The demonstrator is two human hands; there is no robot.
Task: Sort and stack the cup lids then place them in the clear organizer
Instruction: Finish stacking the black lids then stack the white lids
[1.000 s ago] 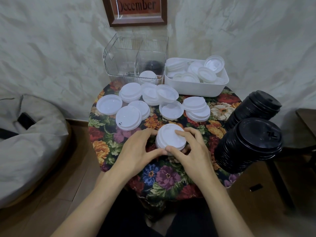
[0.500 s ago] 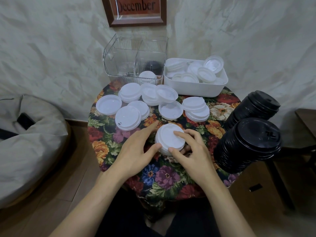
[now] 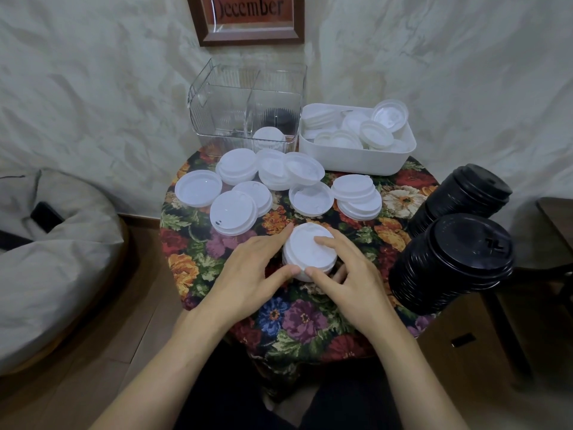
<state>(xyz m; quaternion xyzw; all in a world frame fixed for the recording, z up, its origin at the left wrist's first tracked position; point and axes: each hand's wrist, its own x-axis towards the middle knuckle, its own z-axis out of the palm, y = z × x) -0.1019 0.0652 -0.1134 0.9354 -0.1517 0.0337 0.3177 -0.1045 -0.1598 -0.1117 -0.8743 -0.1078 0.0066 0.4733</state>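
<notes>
A short stack of white cup lids (image 3: 307,252) stands on the floral tablecloth near the table's front. My left hand (image 3: 251,268) grips its left side with thumb and forefinger. My right hand (image 3: 350,271) holds the right side, forefinger lying on the top lid. Behind it, several loose white lids (image 3: 235,209) and small lid stacks (image 3: 356,193) lie spread across the table. The clear organizer (image 3: 223,113) stands at the back, with a white lid stack (image 3: 268,136) and dark lids (image 3: 277,117) in its right compartments.
A white bin (image 3: 356,161) with several white lids sits at the back right. Two tall stacks of black lids (image 3: 449,262) lean at the table's right edge. A grey beanbag (image 3: 46,249) lies on the floor at left. A framed sign (image 3: 251,17) hangs on the wall.
Both hands stayed on the white stack and shifted their fingers around it; my left forefinger straightened along the stack's far side and my right forefinger moved onto the top lid.
</notes>
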